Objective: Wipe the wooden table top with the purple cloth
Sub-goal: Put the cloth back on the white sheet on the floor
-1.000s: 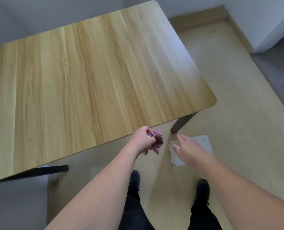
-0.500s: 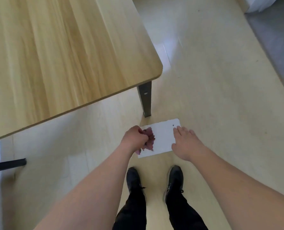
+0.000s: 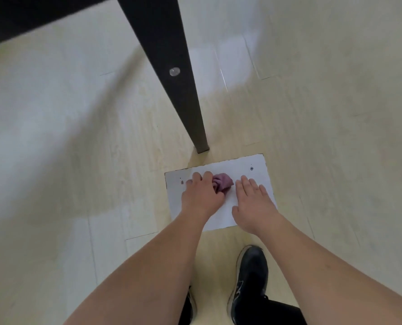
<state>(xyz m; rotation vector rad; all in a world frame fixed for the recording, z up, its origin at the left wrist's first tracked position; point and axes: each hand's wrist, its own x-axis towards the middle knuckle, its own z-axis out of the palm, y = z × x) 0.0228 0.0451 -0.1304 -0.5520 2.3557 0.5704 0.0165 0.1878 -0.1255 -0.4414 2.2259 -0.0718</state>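
Crumpled purple cloth (image 3: 223, 184) lying on a white sheet (image 3: 249, 170) on the floor, at 6 o'clock from the black table leg (image 3: 171, 73). Left hand (image 3: 201, 198), fingers curled, touches the cloth; whether it grips cannot be told. Right hand (image 3: 254, 205) lies flat, fingers apart, beside the cloth.

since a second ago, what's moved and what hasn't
Both hands have dropped from table-edge height to the floor. The left hand has brought the purple cloth down onto the white sheet, fingers loosening but touching it. The right hand now lies flat on the sheet. The sheet stays beside the table leg.
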